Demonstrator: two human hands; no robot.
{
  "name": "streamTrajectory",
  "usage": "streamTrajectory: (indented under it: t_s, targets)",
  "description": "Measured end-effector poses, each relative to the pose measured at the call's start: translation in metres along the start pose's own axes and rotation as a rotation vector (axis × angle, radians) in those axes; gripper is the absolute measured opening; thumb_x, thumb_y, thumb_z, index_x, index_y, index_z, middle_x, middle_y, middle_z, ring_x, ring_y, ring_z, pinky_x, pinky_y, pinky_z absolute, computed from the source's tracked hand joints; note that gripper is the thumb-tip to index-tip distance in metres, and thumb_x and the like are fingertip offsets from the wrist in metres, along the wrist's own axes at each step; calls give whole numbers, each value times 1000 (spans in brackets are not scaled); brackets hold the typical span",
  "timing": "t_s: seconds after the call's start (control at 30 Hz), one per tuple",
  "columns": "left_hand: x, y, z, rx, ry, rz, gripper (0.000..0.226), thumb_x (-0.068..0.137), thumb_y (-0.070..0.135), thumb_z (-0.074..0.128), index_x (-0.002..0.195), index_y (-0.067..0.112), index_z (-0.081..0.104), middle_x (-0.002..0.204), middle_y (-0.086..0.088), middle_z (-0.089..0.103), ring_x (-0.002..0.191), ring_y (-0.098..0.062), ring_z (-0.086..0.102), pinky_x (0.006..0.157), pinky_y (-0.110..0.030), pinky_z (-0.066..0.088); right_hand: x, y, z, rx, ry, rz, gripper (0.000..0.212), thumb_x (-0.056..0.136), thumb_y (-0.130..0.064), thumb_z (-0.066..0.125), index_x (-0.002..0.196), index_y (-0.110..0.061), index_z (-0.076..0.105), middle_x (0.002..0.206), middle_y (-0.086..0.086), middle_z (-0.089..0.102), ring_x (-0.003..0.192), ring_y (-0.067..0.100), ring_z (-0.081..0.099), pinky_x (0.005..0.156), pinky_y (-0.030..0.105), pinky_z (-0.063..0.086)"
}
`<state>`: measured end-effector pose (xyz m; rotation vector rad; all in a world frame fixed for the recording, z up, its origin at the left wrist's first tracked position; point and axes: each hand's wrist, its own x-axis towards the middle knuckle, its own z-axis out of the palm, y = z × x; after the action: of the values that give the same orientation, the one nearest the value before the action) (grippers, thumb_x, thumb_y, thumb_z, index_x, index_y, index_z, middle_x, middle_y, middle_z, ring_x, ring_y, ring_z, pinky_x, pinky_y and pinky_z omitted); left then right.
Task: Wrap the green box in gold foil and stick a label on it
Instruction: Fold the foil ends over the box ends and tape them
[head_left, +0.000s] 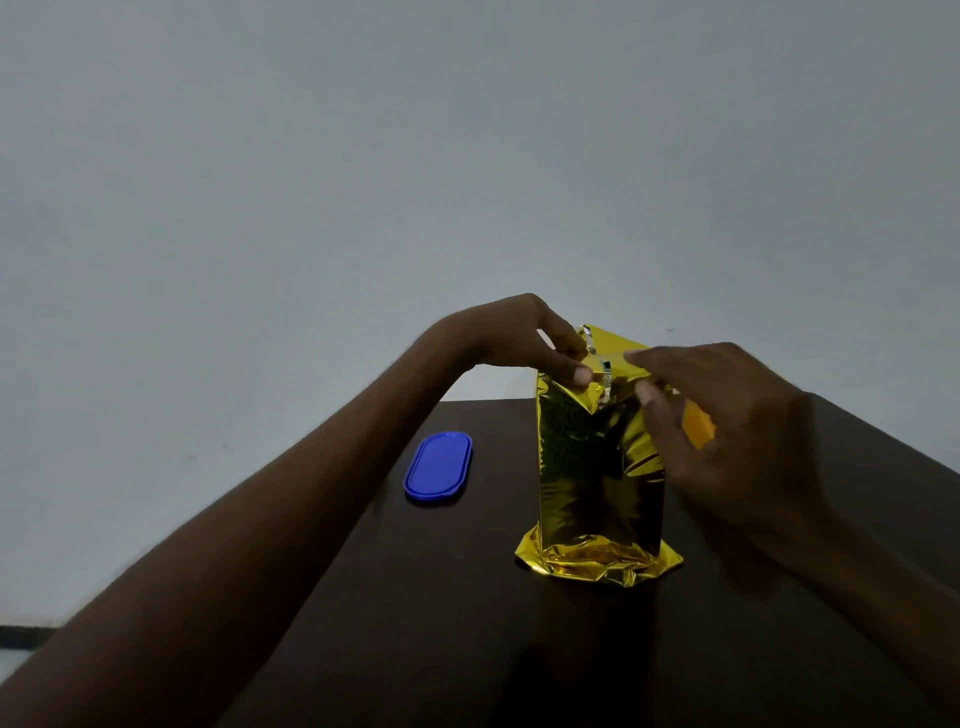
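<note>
At the left of the dark table (467, 623), a blue oval lid (439, 467) lies flat, well apart from the work area and untouched. Right of it, the left forearm reaches across and up to the left hand (524, 338), which is positioned at the upper left corner of the wrapped box; its thumb and forefinger pinch the gold foil (597, 467) at the top fold. The foil covers the box completely, so no green surface shows. The wrapped box stands upright on the table, directly below and between both hands, with loose foil crumpled and flared outward around its base. At the top, the foil rises into a peaked flap, and a narrow silvery edge shows beside the left fingertips. Further right, the right hand (727, 431) is at the upper right side of the box, its fingers curled, with thumb and forefinger pinching the top fold of foil opposite the left hand. An orange object (698, 427) sits in the right palm; its identity cannot be determined.
</note>
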<state>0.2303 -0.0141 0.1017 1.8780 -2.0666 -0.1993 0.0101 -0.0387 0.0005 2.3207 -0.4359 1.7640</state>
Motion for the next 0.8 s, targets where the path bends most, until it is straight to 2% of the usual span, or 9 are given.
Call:
streamTrajectory:
  t_s: [0.1,0.2,0.33,0.43,0.5,0.63,0.67,0.73,0.8]
  targets:
    - [0,0,2,-43,15,0,45,78,41,78,118,23,71,113,14,63,85,11,53,76,-16,41,5,18,-3,-48,-15,208,17,92,-23,57,92,-19,73,83,-1,72,72,21,65,63,40,53]
    - [0,2,3,-69,25,2,43,78,39,79,117,22,71,113,13,64,86,7,55,72,-14,44,6,52,-2,-156,-99,431,12,89,-20,63,82,-22,72,75,-4,71,70,24,66,64,36,51]
    - [0,1,3,-98,28,-2,43,77,38,79,116,23,72,110,16,64,92,1,57,72,-15,44,0,89,-4,-300,-334,674,14,89,-19,65,86,-11,76,84,9,73,76,27,65,62,26,41]
    - [1,1,6,-136,30,-5,45,75,39,79,116,23,72,111,16,64,96,-2,57,74,-17,45,-5,101,-9,-449,-606,858,20,86,-21,70,94,-3,64,94,15,68,80,28,61,57,26,37]
    - [2,1,8,-156,39,-2,46,74,38,80,117,23,71,115,13,65,97,-1,57,76,-18,45,-9,106,-9,-477,-694,923,29,84,-22,73,101,-3,58,101,15,65,90,30,63,64,29,41]
    - [3,-2,10,-190,48,3,47,76,37,80,120,23,70,118,13,63,97,2,55,76,-17,42,-13,118,-5,-455,-673,1002,28,82,-22,75,80,-10,49,80,8,62,67,20,58,55,26,42]
    - [3,-2,11,-197,47,1,48,76,37,79,120,24,69,119,13,63,98,2,55,77,-17,42,-11,117,-5,-376,-638,1078,29,82,-22,76,79,-11,49,79,7,63,67,19,60,57,27,47]
    - [4,-1,12,-219,45,-4,49,75,38,80,120,24,69,122,12,63,100,1,55,78,-18,42,-10,121,-5,-247,-620,1181,29,83,-26,76,93,-10,54,97,6,65,88,20,67,74,28,55]
    - [5,-1,13,-233,44,-2,49,75,38,79,121,23,69,122,12,63,101,1,55,78,-18,41,-12,131,-3,-175,-682,1206,34,85,-24,74,110,-6,59,101,8,61,96,24,67,74,31,56]
